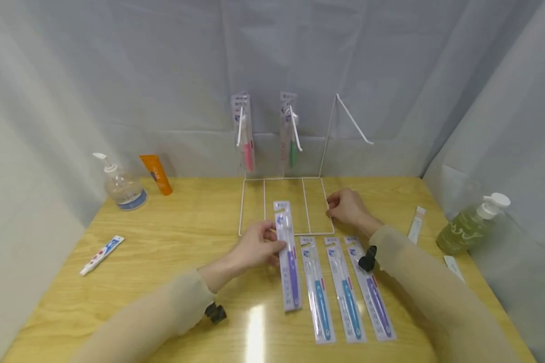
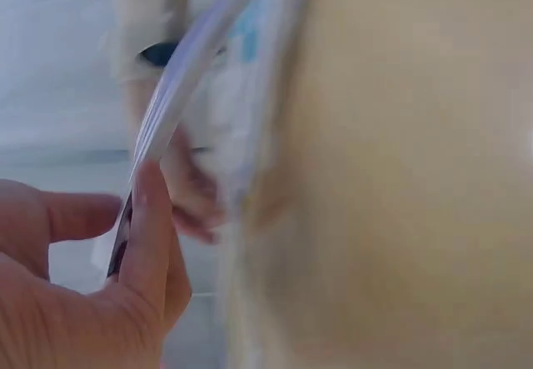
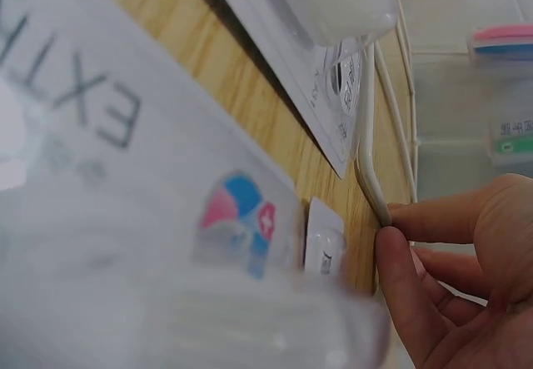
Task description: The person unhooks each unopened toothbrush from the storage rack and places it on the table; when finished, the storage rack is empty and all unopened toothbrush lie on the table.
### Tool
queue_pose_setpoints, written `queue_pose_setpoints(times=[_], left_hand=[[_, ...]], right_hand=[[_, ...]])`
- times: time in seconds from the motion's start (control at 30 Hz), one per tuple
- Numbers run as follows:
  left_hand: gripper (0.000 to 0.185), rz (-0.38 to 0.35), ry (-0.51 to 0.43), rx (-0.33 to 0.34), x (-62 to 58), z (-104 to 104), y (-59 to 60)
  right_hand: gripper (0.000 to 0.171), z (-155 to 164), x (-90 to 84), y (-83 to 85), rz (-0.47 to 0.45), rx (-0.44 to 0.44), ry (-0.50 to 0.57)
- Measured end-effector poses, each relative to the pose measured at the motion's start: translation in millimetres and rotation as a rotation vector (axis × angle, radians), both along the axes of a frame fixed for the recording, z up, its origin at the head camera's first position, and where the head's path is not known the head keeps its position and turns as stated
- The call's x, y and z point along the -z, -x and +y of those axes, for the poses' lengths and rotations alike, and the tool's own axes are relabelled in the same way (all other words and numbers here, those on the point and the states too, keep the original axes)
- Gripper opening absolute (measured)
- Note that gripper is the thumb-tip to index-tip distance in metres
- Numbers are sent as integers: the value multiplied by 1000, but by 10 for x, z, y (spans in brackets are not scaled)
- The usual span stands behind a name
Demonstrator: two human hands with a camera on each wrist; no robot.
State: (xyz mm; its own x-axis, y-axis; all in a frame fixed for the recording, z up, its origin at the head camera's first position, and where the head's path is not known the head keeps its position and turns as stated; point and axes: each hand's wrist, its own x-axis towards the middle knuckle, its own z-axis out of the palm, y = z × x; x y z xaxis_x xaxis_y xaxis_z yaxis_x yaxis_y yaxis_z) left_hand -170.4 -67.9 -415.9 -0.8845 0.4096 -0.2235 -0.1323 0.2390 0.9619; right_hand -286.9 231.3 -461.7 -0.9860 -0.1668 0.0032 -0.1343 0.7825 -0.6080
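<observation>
Toothbrush pack [image 1: 288,252] with the purple handle is being lifted off the tabletop [image 1: 172,237] in the pinching grip of the left hand [image 1: 254,248], while the wire rack [image 1: 283,201] is being steadied by the right hand [image 1: 348,206], whose fingertips [image 3: 391,256] are pinching its base corner; threading onto the free hook [image 1: 351,121] is judged to be called for next.

Purple toothbrush pack [image 1: 288,254], white wire rack [image 1: 283,201], yellow wood-grain table [image 1: 177,227].

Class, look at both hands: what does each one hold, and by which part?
The left hand pinches a purple toothbrush pack by its left edge, near the top. The right hand grips the white wire rack at its base's front right corner.
</observation>
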Motion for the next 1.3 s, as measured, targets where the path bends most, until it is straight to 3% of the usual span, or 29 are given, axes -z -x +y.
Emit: queue_pose_setpoints(times=[0.17, 0.27, 0.37, 0.47, 0.6, 0.73, 0.93, 1.03, 1.1, 1.17, 1.27, 1.3], left_hand=[[35, -132, 37, 83, 269, -95, -192], [31, -199, 51, 102, 323, -84, -231], [27, -219, 82, 115, 332, -60, -234], [18, -168, 185, 138, 308, -80, -205], [18, -2, 371, 148, 192, -189, -80], [23, 213, 379, 41, -4, -194, 216], [48, 503, 209, -273, -390, 160, 906], [61, 562, 170, -395, -568, 334, 1190], [66, 585, 197, -461, -614, 404, 1392], [66, 593, 223, -507, -608, 443, 1605], [61, 600, 244, -550, -502, 481, 1933], [57, 592, 248, -557, -488, 503, 1990]], right_hand=[[35, 13, -7, 12, 15, -1, 1], [35, 13, -3, 14, 20, -5, -6], [37, 15, -10, -2, 12, -1, 2], [37, 18, -18, -12, 3, 9, 3], [37, 16, -26, 3, 7, 2, -2], [36, 7, -28, 18, 6, -6, -4], [34, 24, -22, 17, -5, 13, 6], [35, 26, -17, 18, -14, 7, 2], [36, 15, -18, 19, -19, 0, -2], [36, 4, -17, 21, -18, -10, -11], [36, 4, -16, 16, -13, -14, -11], [36, 8, -13, 14, -11, -14, -12]])
